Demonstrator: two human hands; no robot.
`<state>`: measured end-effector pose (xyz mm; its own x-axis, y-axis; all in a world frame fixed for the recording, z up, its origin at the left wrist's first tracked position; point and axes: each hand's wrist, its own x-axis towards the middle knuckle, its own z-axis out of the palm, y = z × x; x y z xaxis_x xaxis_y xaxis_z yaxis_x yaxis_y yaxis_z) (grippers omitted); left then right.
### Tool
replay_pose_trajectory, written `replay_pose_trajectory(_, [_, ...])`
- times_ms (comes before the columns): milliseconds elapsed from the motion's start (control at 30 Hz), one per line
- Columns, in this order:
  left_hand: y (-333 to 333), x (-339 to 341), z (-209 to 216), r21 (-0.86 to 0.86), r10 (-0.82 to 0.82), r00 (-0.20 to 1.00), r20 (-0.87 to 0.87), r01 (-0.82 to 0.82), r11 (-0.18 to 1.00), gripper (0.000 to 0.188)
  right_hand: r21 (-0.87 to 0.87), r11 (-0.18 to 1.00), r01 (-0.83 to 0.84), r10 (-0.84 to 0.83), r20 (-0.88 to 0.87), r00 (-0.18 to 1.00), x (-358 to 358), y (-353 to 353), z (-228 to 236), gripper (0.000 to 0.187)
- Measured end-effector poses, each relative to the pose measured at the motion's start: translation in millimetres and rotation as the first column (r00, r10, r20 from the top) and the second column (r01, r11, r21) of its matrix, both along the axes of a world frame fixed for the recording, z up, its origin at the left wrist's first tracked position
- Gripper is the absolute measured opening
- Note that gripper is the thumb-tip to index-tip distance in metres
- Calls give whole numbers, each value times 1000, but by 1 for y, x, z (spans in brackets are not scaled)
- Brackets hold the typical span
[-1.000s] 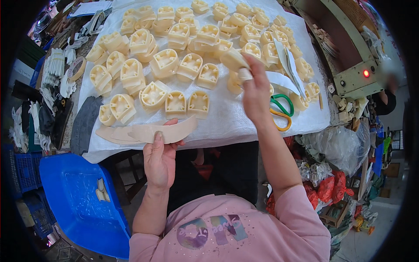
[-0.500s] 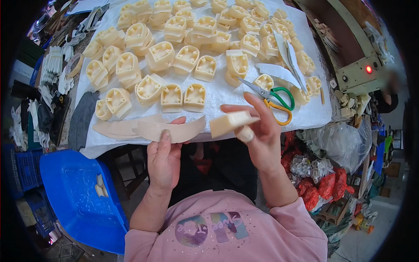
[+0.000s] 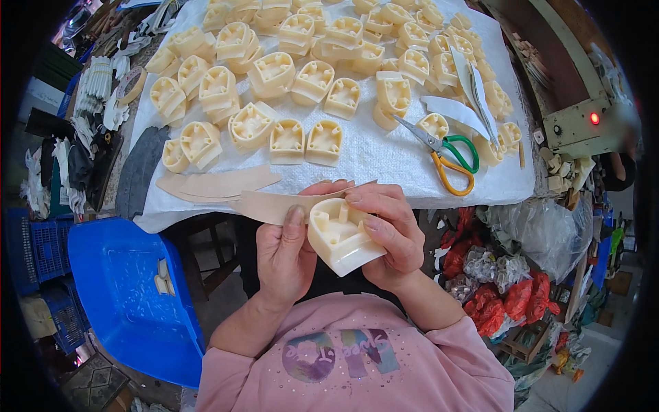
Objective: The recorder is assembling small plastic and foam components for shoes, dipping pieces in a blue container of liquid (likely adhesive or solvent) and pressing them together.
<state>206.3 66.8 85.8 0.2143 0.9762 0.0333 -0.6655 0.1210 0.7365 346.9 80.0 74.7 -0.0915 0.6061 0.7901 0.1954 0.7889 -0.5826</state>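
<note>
Head cam: the right hand (image 3: pixel 395 240)'s fingers are clamped on the cream block (image 3: pixel 338 232), just 6 o'clock of center; the left hand (image 3: pixel 283 259) pinches a tan strip (image 3: pixel 266 207) at its 10 o'clock. Block's probably light, stiff, slickish, so grab the outer walls; strip looks bendy.

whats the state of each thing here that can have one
left hand: closed on held strip
right hand: closed on held block
held strip: curved, partly behind the block
held block: hollow side toward camera
other blocks: many hollow side up, some stacked
scissors: on the white cloth, unheld
loose strips: lying flat, overlapping
red light: lit
blue tub: open-topped
</note>
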Motion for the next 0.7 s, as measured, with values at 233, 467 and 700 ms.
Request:
replay_pose_trajectory(233, [-2,5,2,-10,-1,996,-89,0,1000,50,4,1000,20,-20,-1,1000,1,-1,0,51])
replay_pose_trajectory(467, [-3,4,2,22,-45,998,40,44,999,48,-3,1000,19,-19,15,1000,5,1,-1,52])
replay_pose_trajectory(700, [-8,9,10,-52,12,982,-188,-22,998,53,71,984,163,-171,129,977,5,3,0,52])
